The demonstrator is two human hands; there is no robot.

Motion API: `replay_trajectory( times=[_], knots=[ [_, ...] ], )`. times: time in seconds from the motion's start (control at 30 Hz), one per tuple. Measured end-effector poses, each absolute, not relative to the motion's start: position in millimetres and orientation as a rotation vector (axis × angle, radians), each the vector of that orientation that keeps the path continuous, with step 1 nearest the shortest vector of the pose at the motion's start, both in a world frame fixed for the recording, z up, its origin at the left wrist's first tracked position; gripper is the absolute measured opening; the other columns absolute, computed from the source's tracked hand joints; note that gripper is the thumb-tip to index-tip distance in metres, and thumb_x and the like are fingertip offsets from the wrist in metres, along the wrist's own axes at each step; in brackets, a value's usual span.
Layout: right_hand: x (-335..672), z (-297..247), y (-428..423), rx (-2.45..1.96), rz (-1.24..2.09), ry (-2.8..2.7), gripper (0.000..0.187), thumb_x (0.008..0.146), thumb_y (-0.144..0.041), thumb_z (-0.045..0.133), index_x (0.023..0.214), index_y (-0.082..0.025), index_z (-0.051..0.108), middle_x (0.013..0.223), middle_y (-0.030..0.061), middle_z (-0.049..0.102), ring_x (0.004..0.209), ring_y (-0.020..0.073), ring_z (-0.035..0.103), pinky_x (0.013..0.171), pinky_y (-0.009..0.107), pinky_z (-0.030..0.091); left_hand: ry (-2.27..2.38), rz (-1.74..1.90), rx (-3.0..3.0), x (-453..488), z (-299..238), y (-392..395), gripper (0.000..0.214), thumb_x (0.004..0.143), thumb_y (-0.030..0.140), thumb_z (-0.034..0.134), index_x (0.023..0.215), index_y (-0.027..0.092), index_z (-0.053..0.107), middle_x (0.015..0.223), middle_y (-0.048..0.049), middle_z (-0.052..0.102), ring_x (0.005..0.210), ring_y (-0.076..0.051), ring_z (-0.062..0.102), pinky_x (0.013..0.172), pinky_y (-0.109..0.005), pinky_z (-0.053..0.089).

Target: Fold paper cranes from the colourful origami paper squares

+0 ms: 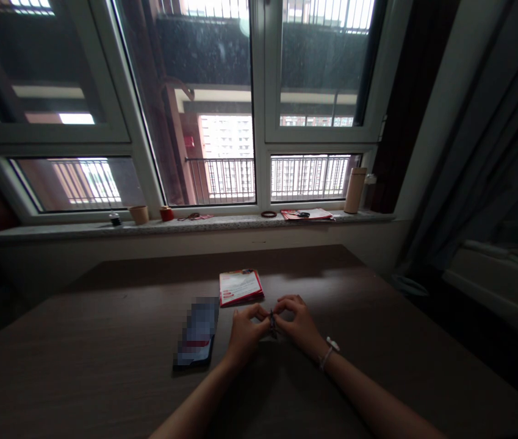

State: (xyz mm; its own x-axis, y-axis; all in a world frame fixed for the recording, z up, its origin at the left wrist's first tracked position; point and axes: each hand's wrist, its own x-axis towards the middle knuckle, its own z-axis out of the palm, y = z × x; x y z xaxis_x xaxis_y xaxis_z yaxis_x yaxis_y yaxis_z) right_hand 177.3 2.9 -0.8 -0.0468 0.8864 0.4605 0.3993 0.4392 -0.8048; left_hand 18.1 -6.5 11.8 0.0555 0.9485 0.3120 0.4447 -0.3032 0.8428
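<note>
My left hand (pixel 246 334) and my right hand (pixel 302 326) meet over the table, thumbs and fingers pinched from both sides on a small dark patterned piece (pixel 273 326). Its kind is too small and dim to make out. A bracelet with a pale charm (pixel 330 344) circles my right wrist. Just beyond my left hand lies a stack of red-edged white cards (pixel 241 285), with a small dark item on its far edge. A phone (pixel 200 332), its screen blurred out, rests to the left of my left hand.
The brown table (pixel 103 341) reaches toward a windowed wall. On the stone sill (pixel 235 224) stand a tan bottle (pixel 355 190), a brown cup (pixel 139 214) and a red spool-like item (pixel 166 213). Scissors (pixel 303 214) lie on red-and-white papers, near a dark ring (pixel 268 214).
</note>
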Motion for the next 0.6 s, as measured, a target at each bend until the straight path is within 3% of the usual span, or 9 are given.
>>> replay_trajectory(
  times=[0.43,0.6],
  knots=[
    [179.1,-3.9,6.9,-1.084,0.637,-1.634,0.008,0.065,-0.014,0.063,0.068,-0.020,0.066,0.077,0.0013,0.063,0.088,0.0198,0.057,0.085,0.031,0.041,1.254,1.288,1.782,17.1,10.0,-2.4,0.008,0.068,0.022,0.061,0.068,0.018,0.068,0.069,0.0006,0.070,0.071,-0.017,0.065,0.071,-0.025,0.048],
    [180.4,-5.5,8.4,-1.080,0.667,-1.631,0.008,0.065,-0.014,0.060,0.068,-0.020,0.065,0.075,0.0007,0.062,0.082,0.0183,0.057,0.081,0.030,0.042,1.282,1.259,1.831,16.7,10.4,-3.6,0.009,0.071,0.024,0.061,0.070,0.019,0.068,0.072,0.0007,0.071,0.076,-0.018,0.066,0.075,-0.026,0.048]
  ],
)
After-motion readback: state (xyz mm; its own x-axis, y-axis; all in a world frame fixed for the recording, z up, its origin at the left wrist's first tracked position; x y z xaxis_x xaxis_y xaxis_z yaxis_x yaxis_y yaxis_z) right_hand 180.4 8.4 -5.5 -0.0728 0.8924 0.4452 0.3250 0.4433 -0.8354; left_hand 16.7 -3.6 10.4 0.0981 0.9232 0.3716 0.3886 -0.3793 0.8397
